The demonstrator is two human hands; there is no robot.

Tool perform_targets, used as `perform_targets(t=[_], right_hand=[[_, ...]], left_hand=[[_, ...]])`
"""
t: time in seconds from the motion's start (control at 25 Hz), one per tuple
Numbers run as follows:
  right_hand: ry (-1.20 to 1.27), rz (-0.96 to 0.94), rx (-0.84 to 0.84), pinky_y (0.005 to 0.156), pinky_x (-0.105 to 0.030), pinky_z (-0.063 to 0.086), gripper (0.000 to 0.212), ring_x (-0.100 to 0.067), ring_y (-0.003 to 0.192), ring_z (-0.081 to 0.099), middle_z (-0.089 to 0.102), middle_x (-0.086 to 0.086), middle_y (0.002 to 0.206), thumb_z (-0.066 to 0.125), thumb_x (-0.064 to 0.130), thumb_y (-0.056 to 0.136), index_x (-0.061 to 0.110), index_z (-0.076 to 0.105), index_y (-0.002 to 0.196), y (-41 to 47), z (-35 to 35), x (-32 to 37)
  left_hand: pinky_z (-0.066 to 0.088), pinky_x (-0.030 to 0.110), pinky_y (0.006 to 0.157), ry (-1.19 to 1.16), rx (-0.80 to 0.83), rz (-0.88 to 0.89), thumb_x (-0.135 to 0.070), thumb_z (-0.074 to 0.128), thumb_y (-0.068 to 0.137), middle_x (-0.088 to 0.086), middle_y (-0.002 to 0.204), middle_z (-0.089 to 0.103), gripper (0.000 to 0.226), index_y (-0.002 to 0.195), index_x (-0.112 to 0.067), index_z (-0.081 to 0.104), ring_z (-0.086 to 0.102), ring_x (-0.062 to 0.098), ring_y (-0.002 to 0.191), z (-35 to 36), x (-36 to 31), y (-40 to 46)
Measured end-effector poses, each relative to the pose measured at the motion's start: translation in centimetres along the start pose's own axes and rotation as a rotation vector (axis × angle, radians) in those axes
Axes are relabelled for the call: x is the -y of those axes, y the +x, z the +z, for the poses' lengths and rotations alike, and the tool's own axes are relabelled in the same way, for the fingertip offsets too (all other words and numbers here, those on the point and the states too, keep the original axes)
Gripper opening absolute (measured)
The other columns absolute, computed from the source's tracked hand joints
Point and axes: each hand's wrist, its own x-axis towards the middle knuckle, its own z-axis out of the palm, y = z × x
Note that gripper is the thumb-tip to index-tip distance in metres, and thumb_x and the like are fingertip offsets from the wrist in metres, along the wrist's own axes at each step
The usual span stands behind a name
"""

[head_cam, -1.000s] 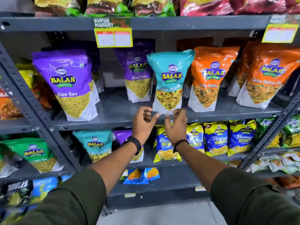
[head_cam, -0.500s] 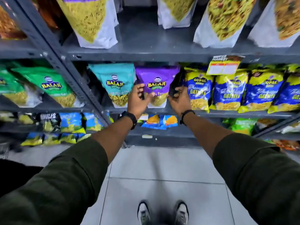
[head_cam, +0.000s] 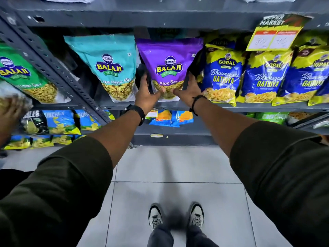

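Observation:
A purple Balaji Aloo Sev pouch point(head_cam: 169, 56) stands upright on the grey middle shelf point(head_cam: 249, 109). My left hand point(head_cam: 146, 95) grips its lower left edge, thumb on the front and fingers running up the side. At the lower right edge my right hand point(head_cam: 189, 89) holds it the same way. The pouch's bottom corners are hidden behind my hands.
A teal Balaji pouch point(head_cam: 108, 65) stands just left, blue-yellow Gopal Gathiya bags point(head_cam: 222, 73) just right. A slanted shelf post point(head_cam: 53, 70) separates a green pouch point(head_cam: 16, 72). Another person's blurred hand point(head_cam: 8, 114) is far left. A yellow price tag point(head_cam: 274, 36) hangs above. Tiled floor point(head_cam: 169, 166) lies below.
My view dropped from the upper shelf to the one below. Both hands left the teal pouch up there, came down and took hold of the purple pouch's lower edges.

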Motion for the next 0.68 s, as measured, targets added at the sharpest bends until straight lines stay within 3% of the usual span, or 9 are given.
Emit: perform_targets(t=[0.08,0.24,0.36,0.52,0.68], right_hand=[[0.035,-0.032,-0.005,0.105,-0.023,0.037,0.086,-0.017,0.132,0.05,0.052,-0.003,0.149,0.078,0.009,0.083,0.016,0.031,0.154,0.4,0.4,-0.3],[0.115,-0.035,-0.011,0.099,-0.029,0.047,0.08,-0.016,0.115,0.058,0.059,0.003,0.125,0.082,0.006,0.077,0.013,0.039,0.144,1.1,1.5,-1.0],[0.11,-0.034,-0.039,0.101,-0.037,0.052,0.073,-0.02,0.115,0.062,0.063,0.002,0.123,0.083,0.011,0.077,0.015,0.043,0.138,1.5,1.7,-1.3],[0.081,-0.046,-0.047,0.101,-0.041,0.054,0.07,-0.023,0.116,0.064,0.066,-0.001,0.125,0.084,0.016,0.076,0.017,0.044,0.134,0.4,1.5,-1.7],[0.097,-0.083,-0.061,0.101,-0.046,0.055,0.07,-0.024,0.115,0.065,0.067,-0.003,0.125,0.083,0.017,0.072,0.018,0.046,0.131,-2.4,0.7,-2.2]], left_hand=[[0.051,0.052,0.12,0.011,0.029,0.028,-0.044,0.086,0.083,-0.002,0.155,0.064,0.099,0.164,-0.03,0.031,0.063,0.021,0.143,0.5,1.7,1.3],[0.053,0.05,0.118,0.01,0.023,0.062,-0.022,0.083,0.09,0.001,0.145,0.07,0.08,0.158,-0.023,0.041,0.068,0.021,0.134,1.0,0.6,1.0],[0.056,0.05,0.114,-0.003,0.015,0.057,-0.02,0.083,0.091,0.003,0.139,0.073,0.071,0.152,-0.022,0.047,0.071,0.022,0.128,1.2,0.4,0.7],[0.06,0.053,0.109,-0.013,0.011,0.085,-0.035,0.085,0.081,0.004,0.136,0.076,0.076,0.148,-0.023,0.051,0.074,0.024,0.124,1.0,0.8,0.1],[0.063,0.053,0.1,0.007,-0.039,0.114,-0.031,0.084,0.082,0.005,0.126,0.079,0.065,0.14,-0.02,0.057,0.077,0.025,0.114,0.9,0.1,-2.8]])
